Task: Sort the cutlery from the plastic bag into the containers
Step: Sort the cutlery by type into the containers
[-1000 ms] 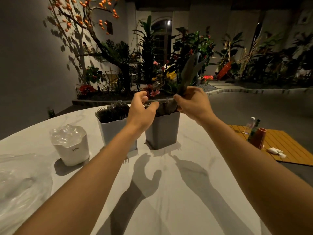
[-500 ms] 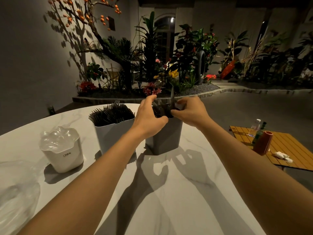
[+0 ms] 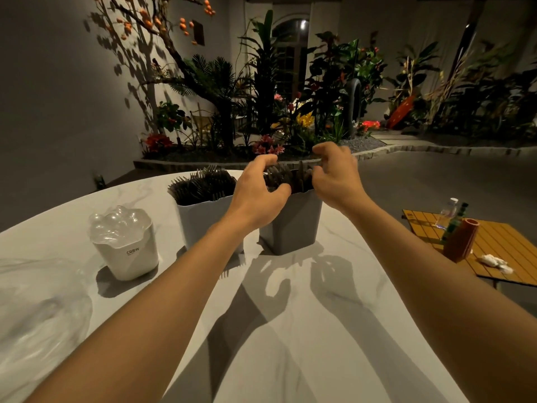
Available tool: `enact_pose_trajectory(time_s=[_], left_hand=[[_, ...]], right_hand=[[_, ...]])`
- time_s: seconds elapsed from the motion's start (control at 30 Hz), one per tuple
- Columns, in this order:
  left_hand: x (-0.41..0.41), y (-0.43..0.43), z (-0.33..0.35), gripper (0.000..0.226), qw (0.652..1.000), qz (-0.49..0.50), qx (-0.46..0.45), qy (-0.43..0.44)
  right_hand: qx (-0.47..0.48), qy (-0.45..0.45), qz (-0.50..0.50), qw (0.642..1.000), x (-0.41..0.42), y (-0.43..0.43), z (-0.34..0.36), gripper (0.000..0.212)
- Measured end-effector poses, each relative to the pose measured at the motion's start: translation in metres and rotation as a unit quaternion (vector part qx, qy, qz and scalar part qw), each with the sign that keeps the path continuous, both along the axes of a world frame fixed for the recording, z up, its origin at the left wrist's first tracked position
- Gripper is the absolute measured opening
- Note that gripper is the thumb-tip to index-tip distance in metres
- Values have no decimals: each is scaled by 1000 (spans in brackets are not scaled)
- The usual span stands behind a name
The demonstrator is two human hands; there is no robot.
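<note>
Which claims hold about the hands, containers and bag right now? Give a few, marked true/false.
1. Both the left hand and the right hand are at the cutlery in the dark grey container. True.
2. The light grey container holds spoons. False: fork tines stick out.
3. The white container stands left of both grey ones. True.
4. The plastic bag lies inside a container. False: it lies on the table, far left.

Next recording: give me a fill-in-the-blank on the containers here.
1. The left hand and right hand are at the dark cutlery in the dark grey container, which stands farthest ___.
2. The light grey container holds dark ___.
3. The plastic bag lies ___ of the white container.
Missing: right; forks; left.
</note>
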State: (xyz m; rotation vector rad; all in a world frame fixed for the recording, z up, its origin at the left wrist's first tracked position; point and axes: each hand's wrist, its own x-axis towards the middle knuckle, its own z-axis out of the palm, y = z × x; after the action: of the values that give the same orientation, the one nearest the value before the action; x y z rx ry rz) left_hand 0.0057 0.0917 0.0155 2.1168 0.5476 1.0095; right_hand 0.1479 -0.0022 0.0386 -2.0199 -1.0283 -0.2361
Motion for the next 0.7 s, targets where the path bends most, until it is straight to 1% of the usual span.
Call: enact_pose_trajectory(time_s=[0.07,0.13,0.17,0.23,0.33,0.37,0.43,0.5,0.53,0.57,0.63,0.7], left_hand=[[-16,-2,6,35,998,24,40,-41],[-40,-4,16,13,992,50,85,-73],[-54,-4,23,10,990,60,107,-73],[-88,-2,35,12,986,81,140,-51],[-144,9,46,11,979,136,149,12],[-163,13,47,10,978,153,132,44],[-201,17,46,9,974,173,65,131],[-237,19,40,8,957,182,-8,228],[-255,19,36,10,945,187,-23,265],[-271,19,32,11,935,199,-20,292],[-300,16,28,11,920,249,15,303],[-328,17,25,9,903,332,64,265]], right_hand=[[47,-57,7,997,-21,0,5,40],[96,-88,55,990,-47,0,9,30],[111,-100,81,985,-61,1,11,24],[107,-118,139,978,-92,3,10,16],[57,-124,239,961,-144,9,-1,16],[28,-117,274,954,-162,10,-6,15],[-50,-111,344,931,-198,14,-19,13],[-115,-126,396,902,-234,18,-35,16],[-132,-138,415,889,-252,20,-44,18],[-142,-147,429,880,-269,23,-52,20],[-145,-152,449,869,-301,31,-66,27],[-150,-158,455,863,-327,39,-75,36]])
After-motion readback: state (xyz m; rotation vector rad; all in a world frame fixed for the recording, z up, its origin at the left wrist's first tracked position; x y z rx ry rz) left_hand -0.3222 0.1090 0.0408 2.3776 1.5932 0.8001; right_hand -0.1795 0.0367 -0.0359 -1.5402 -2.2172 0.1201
